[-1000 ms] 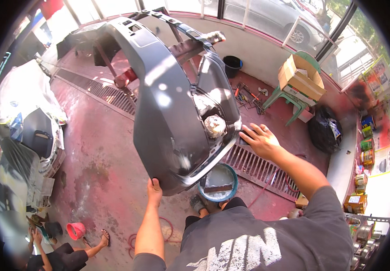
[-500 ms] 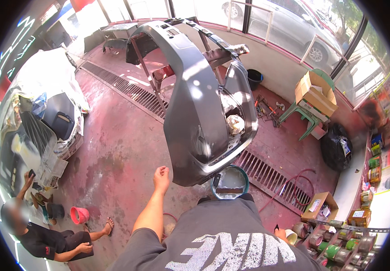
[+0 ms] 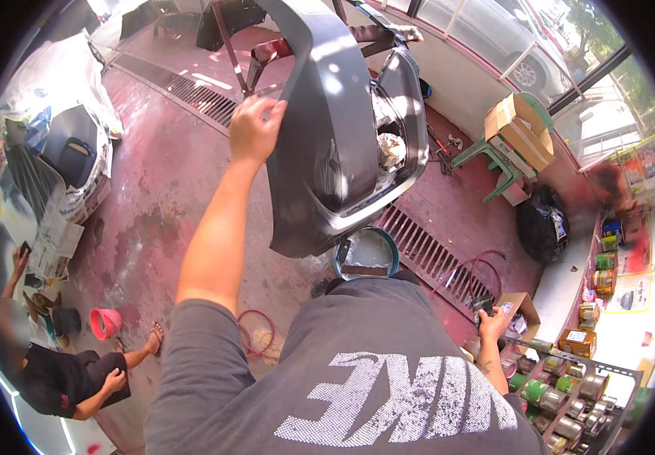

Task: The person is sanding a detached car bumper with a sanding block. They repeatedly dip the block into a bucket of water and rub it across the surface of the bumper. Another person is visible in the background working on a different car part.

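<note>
My left hand (image 3: pixel 255 129) is raised in front of the upper left side of a large dark grey bumper (image 3: pixel 314 144), its fingers curled; whether they hold anything is hidden. Low on the right, my right hand (image 3: pixel 491 321) grips a small black object (image 3: pixel 483 303) beside a cardboard box (image 3: pixel 517 324). The bumper rests on a metal stand (image 3: pixel 270 51). Under its lower end sits a round teal tub (image 3: pixel 365 244) of cloudy water, with a flat bar across it.
A co-worker (image 3: pixel 47 379) sits at lower left near a red bucket (image 3: pixel 106 324) and a plastic-covered car (image 3: pixel 47 174). At right are a chair (image 3: pixel 486 178) with a carton (image 3: pixel 524 129), a black bag (image 3: pixel 540 224), a hose (image 3: pixel 479 262) and a rack of cans (image 3: pixel 570 402).
Both hands have left the bumper since a second ago. My left hand has risen higher; my right hand has moved down to the right and now holds the black object.
</note>
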Demonstrator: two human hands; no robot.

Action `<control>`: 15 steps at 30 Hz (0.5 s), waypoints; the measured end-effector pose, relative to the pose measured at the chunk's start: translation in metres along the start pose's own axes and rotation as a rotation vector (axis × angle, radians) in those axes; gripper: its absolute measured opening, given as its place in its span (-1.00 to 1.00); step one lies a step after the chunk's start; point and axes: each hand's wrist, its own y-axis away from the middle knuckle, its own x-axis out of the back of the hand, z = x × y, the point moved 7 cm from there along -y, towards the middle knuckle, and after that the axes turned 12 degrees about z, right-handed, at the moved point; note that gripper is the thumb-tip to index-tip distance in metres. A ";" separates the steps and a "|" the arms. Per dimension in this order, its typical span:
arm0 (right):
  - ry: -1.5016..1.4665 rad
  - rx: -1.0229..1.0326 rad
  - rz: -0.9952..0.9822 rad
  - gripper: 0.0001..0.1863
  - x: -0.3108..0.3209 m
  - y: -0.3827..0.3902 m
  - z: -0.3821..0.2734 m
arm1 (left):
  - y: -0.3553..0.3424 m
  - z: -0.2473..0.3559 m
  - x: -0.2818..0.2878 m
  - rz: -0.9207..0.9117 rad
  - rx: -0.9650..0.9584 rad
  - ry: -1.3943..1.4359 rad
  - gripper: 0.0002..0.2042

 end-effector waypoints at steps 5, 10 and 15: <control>-0.204 -0.058 -0.068 -0.65 -0.006 -0.060 0.006 | -0.024 0.050 -0.076 -0.205 -0.230 -0.152 -0.57; -0.266 -0.148 0.019 -0.64 -0.026 -0.089 0.001 | -0.031 0.041 -0.124 -0.533 -0.244 -0.560 -0.21; 0.022 -0.188 -0.050 -0.48 -0.096 -0.102 0.110 | -0.014 0.070 -0.148 -0.603 -0.292 -0.732 0.02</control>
